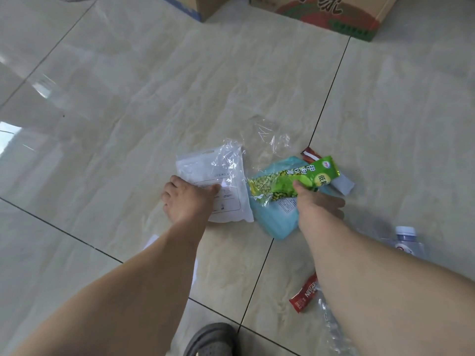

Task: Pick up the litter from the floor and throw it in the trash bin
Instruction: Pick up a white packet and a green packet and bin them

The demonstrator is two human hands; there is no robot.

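Left hand (pixel 186 201): laid on the near-left corner of the white pouch (pixel 226 186), thumb across the printed face, other fingers curled at the edge; whether pinching or only pressing, cannot tell. White pouch flat on the tiled floor (pixel 108 98), with crinkled clear film (pixel 228 158) over its upper part. Judged light, limp and slick; best taken by pinching a corner or edge, not by pressing flat.

Next right: blue packet (pixel 277 217), flat on the floor, partly covered. Judged soft and thin; edge grip advised.

Above it: second sheet of clear wrap (pixel 270 140), nearly invisible against the tile; outline hard to trace.

Right hand (pixel 318 204): gripping the green snack wrapper (pixel 290 182), thumb over its middle, wrapper lifted clear of the blue packet. Foil-like, crinkly, very light; current mid-body grip judged adequate. Fingers beneath not visible.

Behind the wrapper: brown sachet end (pixel 309 154) and a white strip (pixel 341 185), both mostly hidden.

Lower right: red Nescafé sachet (pixel 304 295), partly behind the forearm; crushed clear bottle (pixel 334 327), cut off by the frame; capped plastic bottle (pixel 408 242), half hidden by the arm. Bottles judged stiff yet light; grip at the neck.

Trash bin: not in view. Cardboard boxes (pixel 329 14) at the top edge, cropped.
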